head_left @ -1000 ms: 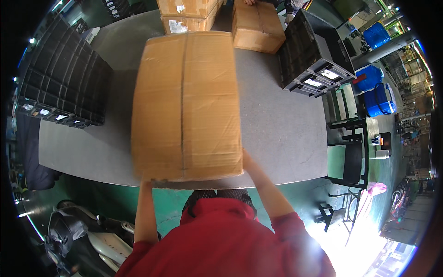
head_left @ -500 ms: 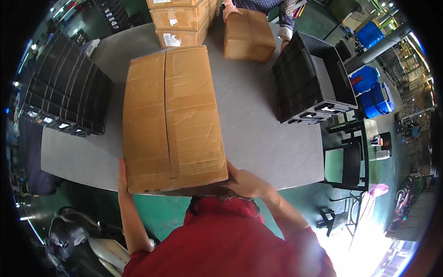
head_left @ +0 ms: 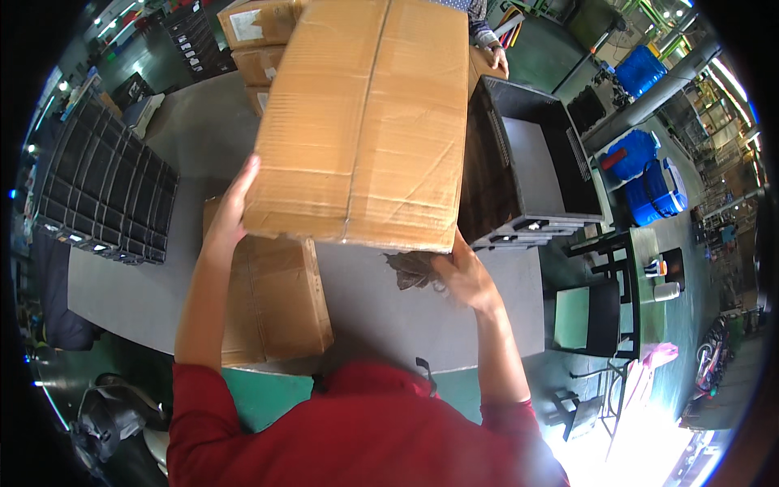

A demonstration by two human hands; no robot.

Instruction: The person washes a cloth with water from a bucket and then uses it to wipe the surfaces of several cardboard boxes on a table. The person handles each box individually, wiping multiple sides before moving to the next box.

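Observation:
A large taped cardboard box (head_left: 365,122) is raised over the table between my two hands. My left hand (head_left: 235,199) presses against its near left side, fingers along the cardboard. At its near right corner my right hand (head_left: 469,276) grips the lower edge. A crumpled dark brown scrap, perhaps cloth (head_left: 412,269), hangs beside the right fingers; whether the hand holds it I cannot tell. Below and to the left, a second cardboard box (head_left: 276,304) rests on the table near the front edge, partly hidden by the raised box and my left forearm.
A black plastic crate (head_left: 105,183) stands on the grey table (head_left: 406,325) at left. At right is an open black crate (head_left: 531,162). Behind are stacked cardboard boxes (head_left: 258,65) and another person's hand (head_left: 499,61) on a mostly hidden box. A chair (head_left: 588,316) stands right of the table.
The large box has risen and moved away from me and to the right, both hands going with it. The box below it on the table has come into sight.

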